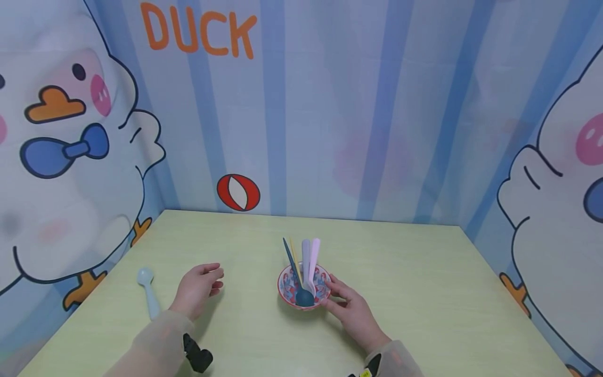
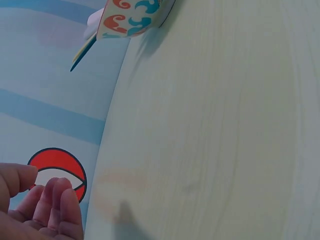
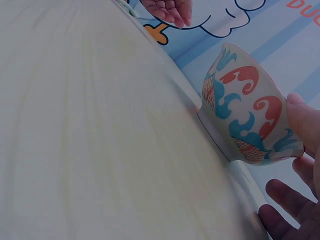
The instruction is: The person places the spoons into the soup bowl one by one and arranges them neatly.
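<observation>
My right hand [image 1: 353,314] grips the right side of a small patterned bowl [image 1: 282,285], thumb at its rim. Its outside, with red and teal scrolls, shows in the right wrist view. Whether it touches the table, I cannot tell. Inside lean a dark teal spoon [image 1: 304,298], a thin yellow handle [image 1: 294,257], a lavender handle [image 1: 305,254] and a pink handle [image 1: 314,254]; the lower ends of the handles are partly hidden. My left hand [image 1: 198,288] holds nothing, fingers loosely bent above the table, between the bowl and a light blue spoon [image 1: 149,293].
The pale yellow table [image 1: 400,272] ends at a back curtain [image 1: 320,104] with blue stripes. Side curtains with cartoon ducks [image 1: 70,199] stand at the left and right table edges. Dark wrist straps [image 1: 198,356] sit on both sleeves.
</observation>
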Motion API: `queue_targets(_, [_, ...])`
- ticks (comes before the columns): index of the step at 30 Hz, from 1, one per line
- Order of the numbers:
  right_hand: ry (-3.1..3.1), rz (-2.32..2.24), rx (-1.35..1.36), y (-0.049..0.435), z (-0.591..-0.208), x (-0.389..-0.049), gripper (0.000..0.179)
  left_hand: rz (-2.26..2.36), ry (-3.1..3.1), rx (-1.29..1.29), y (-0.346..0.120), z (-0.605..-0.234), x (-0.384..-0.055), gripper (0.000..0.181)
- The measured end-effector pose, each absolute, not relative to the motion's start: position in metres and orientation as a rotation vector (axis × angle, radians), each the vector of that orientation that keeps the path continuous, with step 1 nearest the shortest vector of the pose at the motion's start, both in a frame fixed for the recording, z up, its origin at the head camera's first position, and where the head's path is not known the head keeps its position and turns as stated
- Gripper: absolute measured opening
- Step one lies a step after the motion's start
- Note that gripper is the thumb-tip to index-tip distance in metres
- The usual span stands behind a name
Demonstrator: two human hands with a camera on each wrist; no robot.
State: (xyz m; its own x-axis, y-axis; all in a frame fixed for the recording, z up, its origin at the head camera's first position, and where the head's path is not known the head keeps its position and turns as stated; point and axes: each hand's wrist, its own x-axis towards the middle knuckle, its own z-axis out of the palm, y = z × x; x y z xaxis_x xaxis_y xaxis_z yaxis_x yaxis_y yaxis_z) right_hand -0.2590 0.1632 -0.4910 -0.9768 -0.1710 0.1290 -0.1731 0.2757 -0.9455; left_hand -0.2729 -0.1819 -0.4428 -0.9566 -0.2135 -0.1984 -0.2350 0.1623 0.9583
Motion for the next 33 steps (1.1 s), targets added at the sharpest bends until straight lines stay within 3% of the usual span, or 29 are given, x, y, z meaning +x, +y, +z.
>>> queue_targets(16, [-2.485,1.857,0.358,0.164,-0.496,-0.262,0.046,1.902,2.448,-0.576,-0.234,-0.446,-0.256,0.057])
queue_targets(33, [-2.489,1.871,0.372,0.164,-0.494,-0.261,0.045,1.654,2.622,-0.865,-0.279,-0.445,-0.249,0.06])
